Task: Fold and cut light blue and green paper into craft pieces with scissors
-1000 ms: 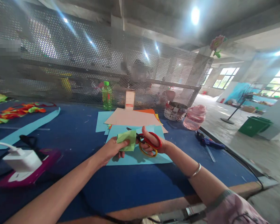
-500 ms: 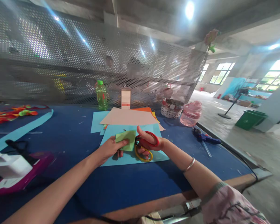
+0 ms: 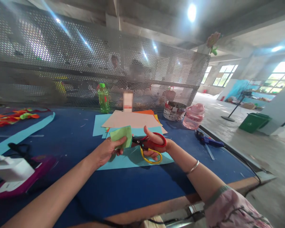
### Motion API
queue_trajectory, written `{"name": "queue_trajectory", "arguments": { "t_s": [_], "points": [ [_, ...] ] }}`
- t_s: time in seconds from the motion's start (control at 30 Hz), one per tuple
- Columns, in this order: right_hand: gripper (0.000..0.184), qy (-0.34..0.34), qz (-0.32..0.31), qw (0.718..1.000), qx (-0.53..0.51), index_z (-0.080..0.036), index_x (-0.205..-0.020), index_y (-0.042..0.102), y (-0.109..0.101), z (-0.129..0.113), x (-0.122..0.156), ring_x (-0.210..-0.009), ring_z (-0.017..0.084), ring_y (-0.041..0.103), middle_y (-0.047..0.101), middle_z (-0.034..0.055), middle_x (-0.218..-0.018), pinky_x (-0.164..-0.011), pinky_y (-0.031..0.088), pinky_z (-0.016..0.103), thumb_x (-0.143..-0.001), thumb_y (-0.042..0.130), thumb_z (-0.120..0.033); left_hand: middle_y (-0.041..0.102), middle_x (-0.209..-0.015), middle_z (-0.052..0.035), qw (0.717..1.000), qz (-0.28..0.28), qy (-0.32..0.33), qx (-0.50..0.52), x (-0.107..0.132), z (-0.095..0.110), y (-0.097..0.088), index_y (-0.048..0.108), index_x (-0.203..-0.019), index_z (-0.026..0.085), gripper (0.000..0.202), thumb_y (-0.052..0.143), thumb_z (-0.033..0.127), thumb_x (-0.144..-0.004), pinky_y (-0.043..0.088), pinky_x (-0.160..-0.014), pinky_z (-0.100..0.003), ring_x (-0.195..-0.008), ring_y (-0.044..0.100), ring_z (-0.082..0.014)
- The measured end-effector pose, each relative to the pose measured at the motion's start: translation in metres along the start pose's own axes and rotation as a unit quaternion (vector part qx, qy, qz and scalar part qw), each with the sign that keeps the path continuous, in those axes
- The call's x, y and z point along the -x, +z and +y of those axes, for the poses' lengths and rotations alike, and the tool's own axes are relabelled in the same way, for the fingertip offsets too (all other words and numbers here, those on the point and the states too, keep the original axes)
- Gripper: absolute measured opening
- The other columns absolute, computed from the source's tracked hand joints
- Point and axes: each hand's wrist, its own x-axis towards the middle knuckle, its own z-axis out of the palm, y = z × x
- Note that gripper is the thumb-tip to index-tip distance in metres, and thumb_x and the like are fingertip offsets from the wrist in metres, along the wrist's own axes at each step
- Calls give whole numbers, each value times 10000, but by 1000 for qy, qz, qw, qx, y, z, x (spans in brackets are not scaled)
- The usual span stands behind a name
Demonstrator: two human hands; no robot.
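Observation:
My left hand (image 3: 109, 149) pinches a piece of green paper (image 3: 120, 136) between thumb and fingers. In my right hand (image 3: 154, 142) is a pair of scissors (image 3: 161, 139) with one red and one yellow handle loop, my thumb and fingers through the loops. The dark blades point left toward the paper's right edge; their tips are partly hidden by it. Both hands are above a light blue sheet (image 3: 137, 160). Behind it lies a stack of coloured paper with a pale pink sheet (image 3: 133, 119) on top.
A green bottle (image 3: 104, 98), a woven basket (image 3: 174, 111) and a pink jug (image 3: 193, 117) stand at the back. On the right lies a blue glue gun (image 3: 209, 141). A white charger (image 3: 13, 171) on a purple power strip (image 3: 45, 164) and a blue paper strip (image 3: 26, 131) are left.
My left hand has moved left with the green paper, which is now more tilted. The scissors have shifted slightly right, and more of their blades shows.

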Motion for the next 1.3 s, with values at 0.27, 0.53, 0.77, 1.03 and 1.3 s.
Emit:
{"name": "queue_trajectory", "arguments": {
  "t_s": [0.27,0.53,0.77,1.03,1.3],
  "points": [
    [1077,-85,3,996,-24,-33,-1230,474,5,-11,19,-303,97,338,415,-53,-437,-323,382,232,-752,-113,-799,585,-510,2,993,1,32,-115,1,-1,-1,682,-844,140,365,670,483,-722,372,-434,-227,-414,490,-111],
    [1042,-123,47,991,-29,-83,-1063,525,-1,-10,28,-297,92,351,434,-43,-435,-318,391,228,-704,-88,-844,534,-442,48,973,-53,53,-217,3,1,5,600,-1244,186,553,640,416,-743,369,-422,-206,-397,496,-123],
    [981,-146,65,986,-36,-118,-1060,502,-4,-11,34,-320,89,351,425,-49,-459,-327,386,219,-715,-49,-853,714,-987,-69,940,-86,162,-288,3,0,24,746,-742,226,151,654,336,-693,442,-495,-241,-542,563,-141],
    [716,-154,419,864,232,-147,-1119,497,-4,-14,38,-400,110,434,463,-28,-559,-467,463,268,-894,90,-692,502,-362,21,939,194,80,-272,-8,4,-5,614,-627,193,221,635,405,-685,323,-372,-229,-331,435,-137],
    [294,66,572,614,541,-166,-1019,635,-24,15,24,-968,312,610,658,160,-985,-757,450,359,-757,613,-297,561,-423,-4,886,300,151,-321,7,26,-28,572,-520,212,227,629,359,-683,386,-475,-253,-436,512,-169]
  ]
}}
